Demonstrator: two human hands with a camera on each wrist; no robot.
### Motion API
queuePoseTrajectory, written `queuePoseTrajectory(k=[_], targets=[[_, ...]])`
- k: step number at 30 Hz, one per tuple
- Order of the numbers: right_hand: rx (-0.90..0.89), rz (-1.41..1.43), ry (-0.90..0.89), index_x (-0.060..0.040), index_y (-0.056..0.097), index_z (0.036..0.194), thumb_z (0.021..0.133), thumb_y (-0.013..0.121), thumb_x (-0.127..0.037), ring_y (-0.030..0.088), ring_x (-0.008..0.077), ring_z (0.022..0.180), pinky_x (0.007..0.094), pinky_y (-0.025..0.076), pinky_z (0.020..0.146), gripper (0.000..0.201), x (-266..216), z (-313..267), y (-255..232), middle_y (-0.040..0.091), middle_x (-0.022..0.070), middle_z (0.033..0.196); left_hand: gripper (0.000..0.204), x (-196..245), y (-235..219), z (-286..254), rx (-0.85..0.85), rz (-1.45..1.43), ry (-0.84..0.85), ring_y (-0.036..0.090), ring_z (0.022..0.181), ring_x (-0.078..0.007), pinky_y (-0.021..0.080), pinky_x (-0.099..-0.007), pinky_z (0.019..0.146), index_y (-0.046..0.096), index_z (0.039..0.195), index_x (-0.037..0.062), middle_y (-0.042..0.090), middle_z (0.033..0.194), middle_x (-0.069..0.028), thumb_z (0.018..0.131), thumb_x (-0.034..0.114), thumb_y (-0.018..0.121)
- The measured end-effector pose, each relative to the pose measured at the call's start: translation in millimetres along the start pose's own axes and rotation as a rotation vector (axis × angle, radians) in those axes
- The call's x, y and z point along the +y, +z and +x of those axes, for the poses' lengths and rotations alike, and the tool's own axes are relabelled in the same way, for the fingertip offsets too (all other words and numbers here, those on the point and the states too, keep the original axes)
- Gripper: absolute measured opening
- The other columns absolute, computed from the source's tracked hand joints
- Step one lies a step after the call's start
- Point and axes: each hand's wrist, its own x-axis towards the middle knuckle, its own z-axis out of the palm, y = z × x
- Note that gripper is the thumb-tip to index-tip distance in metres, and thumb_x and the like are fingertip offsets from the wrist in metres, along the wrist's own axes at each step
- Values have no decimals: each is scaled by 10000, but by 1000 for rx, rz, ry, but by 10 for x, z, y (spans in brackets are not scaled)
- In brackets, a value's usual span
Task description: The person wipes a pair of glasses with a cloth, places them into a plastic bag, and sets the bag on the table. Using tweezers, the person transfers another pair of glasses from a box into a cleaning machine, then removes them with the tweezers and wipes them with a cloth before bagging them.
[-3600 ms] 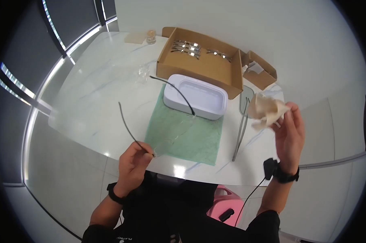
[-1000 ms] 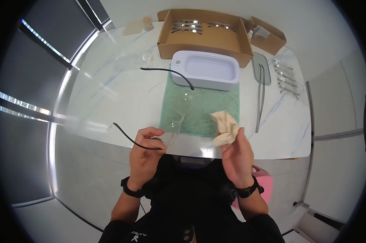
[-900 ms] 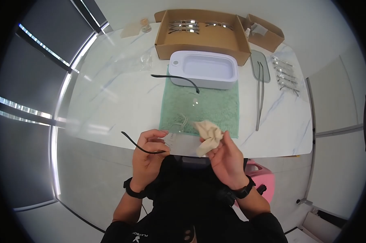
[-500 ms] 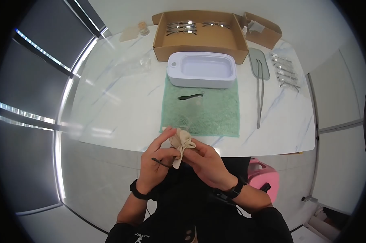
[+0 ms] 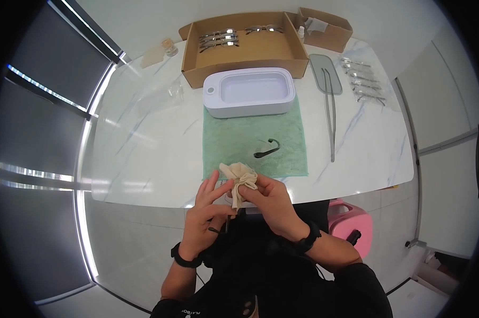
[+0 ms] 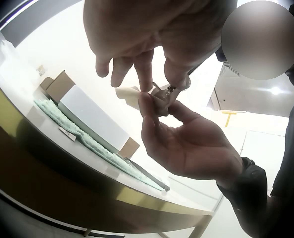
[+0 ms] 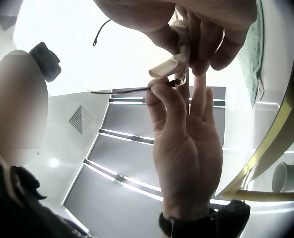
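In the head view my left hand (image 5: 205, 214) pinches a pair of eyeglasses by the frame, close to one hinge. One black temple (image 5: 266, 151) reaches out over the green towel (image 5: 223, 138). The right wrist view shows the other temple (image 7: 119, 91) sticking out past the left thumb. A crumpled beige cloth (image 5: 240, 175) is folded over a lens, hiding most of it. My right hand (image 5: 274, 204) pinches this cloth between thumb and fingers. Both hands meet at the cloth, just in front of the table edge.
A pale lilac basin (image 5: 213, 108) stands on the towel's far part. Behind it, a cardboard box (image 5: 239, 66) holds several eyeglasses. To the right lie long tweezers (image 5: 332, 122), a grey-green lid (image 5: 318, 63) and bagged eyeglasses (image 5: 364, 82). A pink stool (image 5: 351, 222) stands below the table.
The right hand has come in from the right with the cloth and closed it over the lens. The eyeglasses have turned, and the head view has shifted.
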Motion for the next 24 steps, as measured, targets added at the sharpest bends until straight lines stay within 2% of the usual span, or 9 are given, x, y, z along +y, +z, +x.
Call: queuePoseTrajectory(k=[2,5,7,10,13,16,20,23,24], targets=[[11,2,-20,35,578,1262,964,614,-102,639,104,991,254,493,907,330,-17,-9,-34,677,56,1103,200,7,13,-13,4,-23,-11,361,1406,-412,205,-536,1168,682,847,100,576,1378,-117,781,-78,619],[0,-69,-17,36,542,1304,988,575,-140,627,160,1083,305,474,975,363,-35,-30,-94,653,115,1196,183,-8,41,-38,55,-94,-38,384,1392,-416,207,-539,1164,666,832,90,594,1356,-117,770,-77,626],[-43,75,-57,42,501,1336,1017,522,-182,597,190,1155,345,452,1025,390,-46,-26,-178,621,129,1250,174,-17,35,-58,108,-139,-54,396,1384,-418,212,-541,1161,656,825,85,604,1343,-115,766,-76,627],[-24,103,-109,48,477,1345,1036,478,-208,580,214,1187,374,434,1053,402,-151,-36,-239,597,137,1284,192,-26,-39,-89,102,-146,-53,407,1377,-417,232,-540,1153,642,814,83,618,1322,-114,747,-97,631],[-14,94,-112,27,543,1294,1033,496,-192,583,169,1144,341,456,1007,344,-189,-56,-201,607,77,1252,232,-12,-59,-117,4,-79,-11,404,1378,-420,246,-541,1149,636,850,93,610,1330,-122,739,-111,626],[-1,58,-53,49,519,1291,1026,499,-175,609,213,1145,358,482,990,348,-100,-68,-155,618,133,1244,266,0,-45,-111,-54,3,74,403,1376,-425,255,-543,1146,626,887,101,594,1351,-121,742,-122,611],[9,63,-21,52,538,1267,1017,514,-158,631,209,1101,347,498,955,328,-83,8,-144,641,130,1195,268,0,-45,-104,-88,60,86,397,1380,-422,273,-539,1140,614,902,112,575,1377,-113,747,-105,636],[75,22,-88,59,552,1243,1012,521,-154,648,212,1060,339,497,945,315,-62,42,-116,661,137,1147,250,23,-51,-98,-95,59,77,393,1384,-418,277,-536,1140,613,891,114,576,1377,-111,750,-88,657],[113,12,-122,54,581,1209,1010,539,-164,633,166,1013,316,489,926,299,-66,56,-102,667,107,1118,240,40,-54,-94,-99,60,68,391,1385,-417,277,-534,1140,612,887,114,577,1376,-110,752,-77,666]])
